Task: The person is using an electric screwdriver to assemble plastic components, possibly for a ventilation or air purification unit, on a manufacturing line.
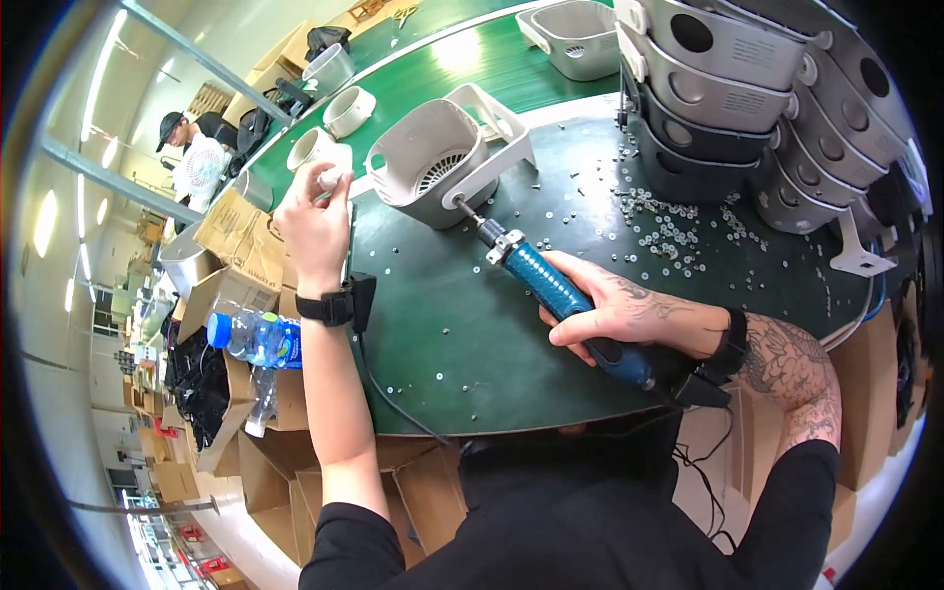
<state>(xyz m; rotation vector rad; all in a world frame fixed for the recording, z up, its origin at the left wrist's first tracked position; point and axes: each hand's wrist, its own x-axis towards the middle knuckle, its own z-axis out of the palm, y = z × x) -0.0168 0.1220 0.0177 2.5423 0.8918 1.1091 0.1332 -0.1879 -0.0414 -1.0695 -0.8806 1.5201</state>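
Observation:
My right hand (pixel 615 310) is wrapped round a blue electric screwdriver (pixel 541 280). Its bit meets the side of a grey plastic housing (pixel 418 147), at the pivot of a light grey U-shaped bracket (pixel 484 179). The housing lies tilted on the green work table (pixel 413 324), its round slotted grille showing inside. Left of it, my left hand (pixel 317 231) is raised with fingers pinched on a small white piece (pixel 330 180), whose exact kind I cannot make out. That hand does not touch the housing.
Loose screws and washers (pixel 669 231) lie scattered on the right. Stacked grey housings (pixel 718 98) stand behind them. Another housing (pixel 575 39) sits on the green conveyor (pixel 442 69). Cardboard boxes (pixel 241 241) and a blue-capped bottle (pixel 258 336) are at left; a co-worker (pixel 197 133) is farther off.

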